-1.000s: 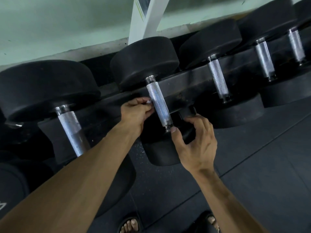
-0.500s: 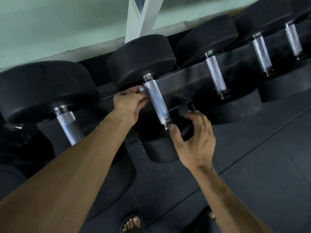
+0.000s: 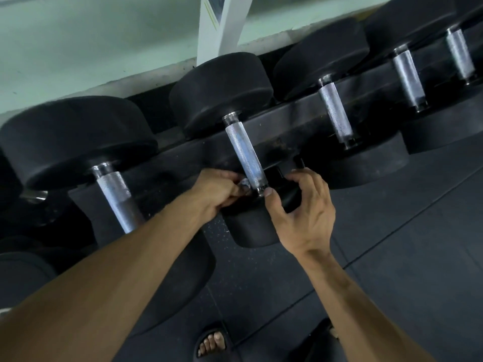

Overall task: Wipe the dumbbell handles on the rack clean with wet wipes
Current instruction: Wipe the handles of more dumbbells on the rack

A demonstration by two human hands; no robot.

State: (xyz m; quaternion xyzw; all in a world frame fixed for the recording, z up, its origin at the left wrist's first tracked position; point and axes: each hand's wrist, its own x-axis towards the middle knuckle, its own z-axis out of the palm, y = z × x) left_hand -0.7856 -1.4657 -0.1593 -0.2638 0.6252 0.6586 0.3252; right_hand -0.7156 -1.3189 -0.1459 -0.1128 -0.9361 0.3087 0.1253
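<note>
1. The left hand (image 3: 218, 190) pinches a crumpled wipe (image 3: 244, 184) against the lower end of the middle handle (image 3: 245, 155).
2. The right hand (image 3: 303, 212) curls round the near head (image 3: 251, 226), thumb tip at the handle's end collar; it appears to steady the dumbbell.
3. The dumbbells lie on the rack (image 3: 287, 121).
4. Judgement: the wipe is at the bottom of this handle, so this one looks nearly done.
5. Judgement: the left handle (image 3: 117, 197) and the handles to the right (image 3: 335, 113) show no clear sign of wiping; their status cannot be told.
</note>
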